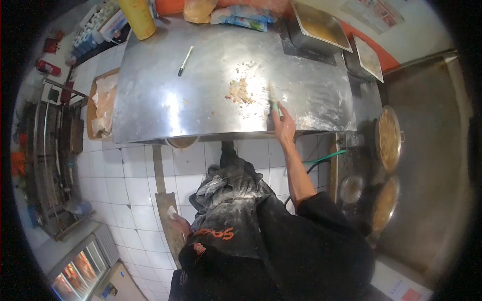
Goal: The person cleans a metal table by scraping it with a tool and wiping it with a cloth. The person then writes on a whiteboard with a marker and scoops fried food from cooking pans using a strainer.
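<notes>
My right hand (pixel 284 124) is wrapped round a green-handled tool (pixel 274 106) at the front part of the steel table (pixel 150 95). The tool's working end is thin and pale against the glare, so I cannot tell its exact kind. Just left of it lies a small heap of brown and pale crumbs (pixel 240 92), with smears of flour-like white powder around. Low at my left side, my left hand (pixel 181 226) has its fingers closed by a small white thing (pixel 172 211), which looks like crumpled cloth or paper.
A marker (pixel 185 61) lies on the table. At the back are a yellow container (pixel 136 19), plastic packets (pixel 243 17) and steel pans (pixel 321 30). A cardboard box (pixel 92 113) is left of the table; round pans (pixel 389 138) are on the right.
</notes>
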### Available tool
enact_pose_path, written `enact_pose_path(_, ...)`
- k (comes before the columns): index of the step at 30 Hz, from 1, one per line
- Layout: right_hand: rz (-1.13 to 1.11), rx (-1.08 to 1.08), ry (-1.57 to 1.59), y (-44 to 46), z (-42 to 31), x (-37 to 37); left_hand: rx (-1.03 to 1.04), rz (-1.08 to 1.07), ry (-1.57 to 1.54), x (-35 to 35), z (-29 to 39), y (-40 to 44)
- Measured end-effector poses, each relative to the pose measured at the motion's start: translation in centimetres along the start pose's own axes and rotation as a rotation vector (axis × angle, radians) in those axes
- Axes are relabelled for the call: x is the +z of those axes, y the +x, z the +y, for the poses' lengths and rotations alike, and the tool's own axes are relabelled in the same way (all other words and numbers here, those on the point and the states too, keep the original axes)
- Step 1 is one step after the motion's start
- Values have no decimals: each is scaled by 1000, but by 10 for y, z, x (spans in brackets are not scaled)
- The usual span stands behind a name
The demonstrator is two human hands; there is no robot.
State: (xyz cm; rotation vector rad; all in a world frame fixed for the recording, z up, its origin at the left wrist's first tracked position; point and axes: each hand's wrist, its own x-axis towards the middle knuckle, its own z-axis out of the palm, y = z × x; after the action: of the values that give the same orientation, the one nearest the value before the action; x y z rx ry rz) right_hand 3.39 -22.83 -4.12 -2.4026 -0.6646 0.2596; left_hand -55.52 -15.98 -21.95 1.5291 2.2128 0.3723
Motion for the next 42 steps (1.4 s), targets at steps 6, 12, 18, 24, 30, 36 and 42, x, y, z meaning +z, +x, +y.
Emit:
enact_pose_path(6, 162, 206, 149, -13, -21, -3, 35, -17, -9, 7, 2, 4)
enact_pose_path(12, 66, 102, 1, -25, -15, -6, 136, -15, 36, 39, -62, 4)
enact_pose_path(18, 132, 13, -43, -19, 9, 1, 83, -97, -78, 35, -74, -1)
enact_pose_path(24, 39, 89, -39, -24, 9, -12, 96, -50, -103, 36, -71, 11)
enact_pose_path(30, 259, 157, 195, -29, -2, -18, 144, -79, -1, 25, -55, 21)
enact_pose_path(36, 190, 242, 109, -30, 13, -38, 146, -97, -28, 21, -39, 18)
enact_pose_path(42, 311, 255, -12, -19, 51, -42, 158, -121, -38, 17, -29, 16)
